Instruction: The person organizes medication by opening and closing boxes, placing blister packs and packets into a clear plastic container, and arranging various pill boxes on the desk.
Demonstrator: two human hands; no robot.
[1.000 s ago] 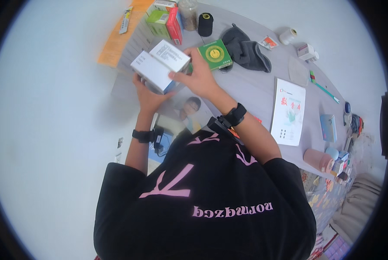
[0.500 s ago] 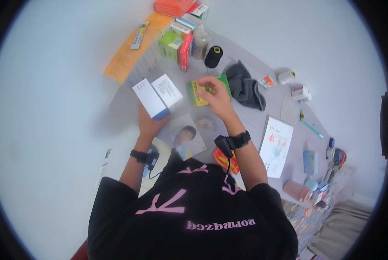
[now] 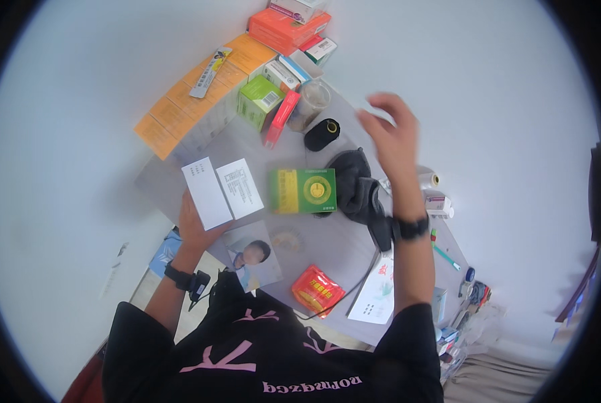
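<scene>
My left hand is wrapped round the lower end of a white box. Right beside that box is a white, text-printed panel; whether it is a second box or part of the same one, I cannot tell. My right hand is raised on the right, slightly blurred, thumb and fingers apart with nothing visible in them. Between the hands lies a green and yellow box, touching or close to a dark grey cloth item. Below the left hand's box lies a portrait photo.
Toward the back are a black thread spool, a clear plastic cup, a red box, a light green box and orange boxes with a sachet on top. A red packet and a white booklet lie near me.
My right hand has left the green and yellow box and moved up and to the right. My left hand still grips the white box. The whole view has shifted.
</scene>
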